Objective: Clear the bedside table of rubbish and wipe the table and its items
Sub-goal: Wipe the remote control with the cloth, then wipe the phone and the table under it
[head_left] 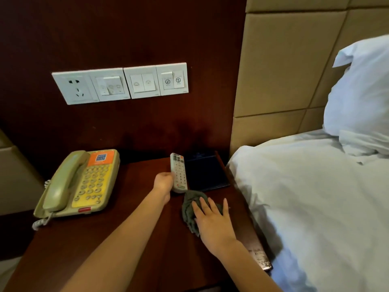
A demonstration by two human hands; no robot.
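Observation:
The dark wooden bedside table [117, 245] fills the lower middle of the view. My left hand [163, 183] grips the lower end of a white remote control [178, 171], which points toward the wall. My right hand [211, 216] presses flat, fingers straight, on a crumpled grey cloth [190, 209] lying on the table near its right side. A dark blue folder [205, 170] lies flat right of the remote, at the back right corner. A beige telephone [81, 183] with an orange label and a coiled cord sits on the left part of the table.
A row of white switches and a socket [120, 83] is mounted on the dark wall panel above the table. The bed with white duvet [315, 207] and pillow [362, 91] borders the table's right edge. A padded tan headboard [284, 70] stands behind.

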